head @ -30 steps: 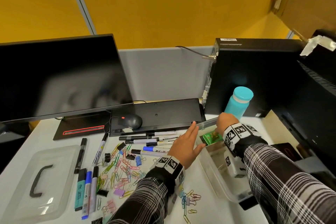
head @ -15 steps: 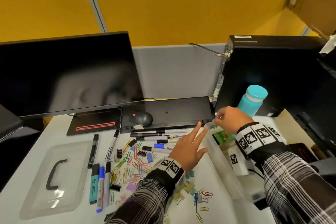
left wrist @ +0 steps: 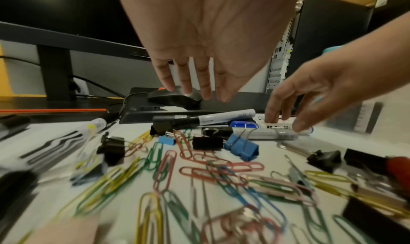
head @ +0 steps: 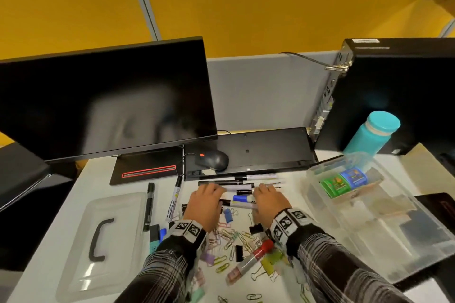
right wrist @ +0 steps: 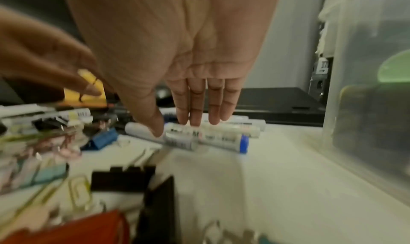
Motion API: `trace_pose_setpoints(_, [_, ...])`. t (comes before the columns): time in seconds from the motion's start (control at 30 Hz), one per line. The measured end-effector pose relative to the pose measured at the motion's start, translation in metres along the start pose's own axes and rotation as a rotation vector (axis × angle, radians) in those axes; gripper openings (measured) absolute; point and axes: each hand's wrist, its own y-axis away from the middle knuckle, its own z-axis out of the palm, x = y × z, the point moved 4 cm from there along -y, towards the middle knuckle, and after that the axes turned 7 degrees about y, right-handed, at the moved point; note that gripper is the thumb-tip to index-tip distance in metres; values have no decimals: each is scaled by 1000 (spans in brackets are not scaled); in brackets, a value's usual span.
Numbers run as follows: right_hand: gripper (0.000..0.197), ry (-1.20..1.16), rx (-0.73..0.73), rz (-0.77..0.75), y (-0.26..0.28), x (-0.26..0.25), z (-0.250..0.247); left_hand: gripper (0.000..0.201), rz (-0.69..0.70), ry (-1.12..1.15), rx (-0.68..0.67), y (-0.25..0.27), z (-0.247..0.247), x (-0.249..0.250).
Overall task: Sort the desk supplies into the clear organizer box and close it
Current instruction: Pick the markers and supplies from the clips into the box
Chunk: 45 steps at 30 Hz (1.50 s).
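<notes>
White markers [head: 242,200] lie under both open, empty grips, left hand [head: 204,204] and right hand [head: 269,202], beside the clear box [head: 384,219].

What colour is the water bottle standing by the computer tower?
Teal, lid and body alike. The water bottle shows best in the head view.

Bare desk [head: 285,206] lies open between the markers [head: 242,198] and the clear organizer box [head: 384,226]. Paper clips [head: 231,235] and binder clips [left wrist: 240,147] crowd the near side; the keyboard [head: 248,150] walls the far side.
</notes>
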Motion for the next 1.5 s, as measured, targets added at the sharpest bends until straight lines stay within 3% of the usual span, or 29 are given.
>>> trace_pose_setpoints(0.2, [59,42,-80,118,-13,-7,28,53,99,-166,-118,-41,6,12])
trace_pose_setpoints(0.37, [51,49,-121,158,-16,-6,33,44,88,-303,-224,-57,21,7])
trace_pose_setpoints(0.47, [36,66,-105,143,-16,-7,35,35,108,-237,-145,-58,16,6])
trace_pose_setpoints(0.6, [34,81,-114,111,-15,-8,29,32,104,-115,11,-61,-6,-4])
trace_pose_setpoints(0.83, [33,177,-202,15,0,-6,-22,47,125,-202,-219,-72,15,-26])
trace_pose_setpoints(0.93, [41,223,-166,-27,17,1,-60,52,82,-209,-216,-74,21,-25])
trace_pose_setpoints(1.07, [46,237,-80,-5,40,31,-101,43,55,-256,-179,-71,23,-23])
trace_pose_setpoints(1.27, [38,188,-67,77,64,85,-117,45,-86,-163,-72,-51,20,-7])
trace_pose_setpoints(1.37, [41,212,-48,216,90,123,-121,48,-123,-41,-20,-46,16,4])
trace_pose_setpoints(1.5, [43,281,-90,387,126,167,-123,31,-126,92,79,-40,13,19])
